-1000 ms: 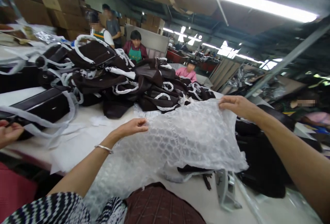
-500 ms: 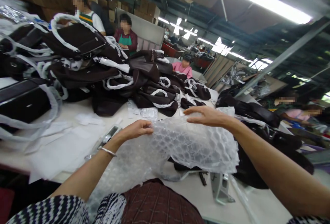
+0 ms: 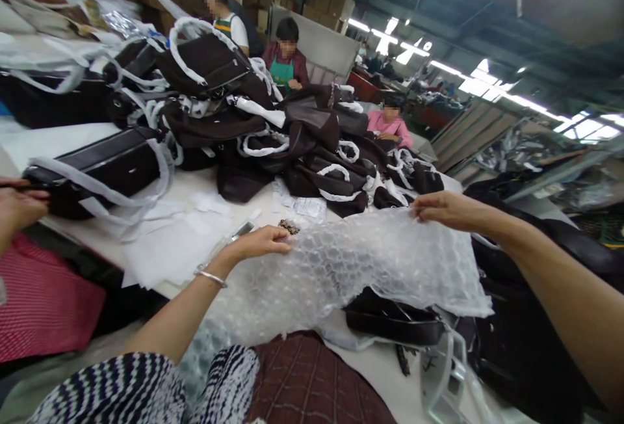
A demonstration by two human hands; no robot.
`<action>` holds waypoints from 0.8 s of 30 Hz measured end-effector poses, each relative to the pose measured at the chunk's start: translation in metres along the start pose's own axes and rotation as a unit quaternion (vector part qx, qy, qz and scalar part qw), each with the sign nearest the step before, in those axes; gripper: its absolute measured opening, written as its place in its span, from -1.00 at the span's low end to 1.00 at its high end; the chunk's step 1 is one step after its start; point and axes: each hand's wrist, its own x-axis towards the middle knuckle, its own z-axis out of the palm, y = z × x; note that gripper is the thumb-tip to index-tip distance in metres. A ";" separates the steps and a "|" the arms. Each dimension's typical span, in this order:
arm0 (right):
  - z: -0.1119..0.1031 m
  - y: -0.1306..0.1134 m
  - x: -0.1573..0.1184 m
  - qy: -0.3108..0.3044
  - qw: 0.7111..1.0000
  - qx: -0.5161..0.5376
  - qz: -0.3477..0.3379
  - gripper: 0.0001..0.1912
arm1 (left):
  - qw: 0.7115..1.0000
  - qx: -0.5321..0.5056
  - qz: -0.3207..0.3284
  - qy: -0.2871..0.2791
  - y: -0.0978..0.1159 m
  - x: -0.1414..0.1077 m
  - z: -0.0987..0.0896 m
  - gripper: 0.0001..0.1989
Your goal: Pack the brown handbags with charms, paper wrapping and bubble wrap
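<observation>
Across the table point(image 3: 374, 367) sits a heap of dark bags point(image 3: 302, 126); nearer, bubble wrap point(image 3: 361, 265) covers a black bag point(image 3: 392, 326) (partly), the wrap's far edge pinched in the grip of left hand point(image 3: 260, 242) and right hand point(image 3: 448, 211).

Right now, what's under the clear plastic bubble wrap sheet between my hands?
A black bag-like item partly shows beneath the near edge of the clear bubble wrap, over a white tabletop. Anything farther under is hidden.
</observation>
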 end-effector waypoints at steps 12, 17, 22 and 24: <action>-0.003 0.016 -0.021 0.010 1.000 -0.002 0.017 -0.74 | 0.999 -0.036 0.038 -0.007 0.033 0.022 0.027 -0.61; -0.009 0.011 -0.035 0.014 1.000 0.003 -0.007 -0.75 | 0.996 0.068 0.042 0.041 0.051 0.046 0.052 -0.68; -0.016 0.016 -0.048 0.036 0.998 -0.057 0.016 -0.75 | 0.996 0.050 0.055 0.042 0.055 0.055 0.059 -0.64; -0.013 0.006 -0.053 0.077 0.989 -0.119 0.030 -0.74 | 0.993 0.082 0.060 0.056 0.061 0.054 0.063 -0.66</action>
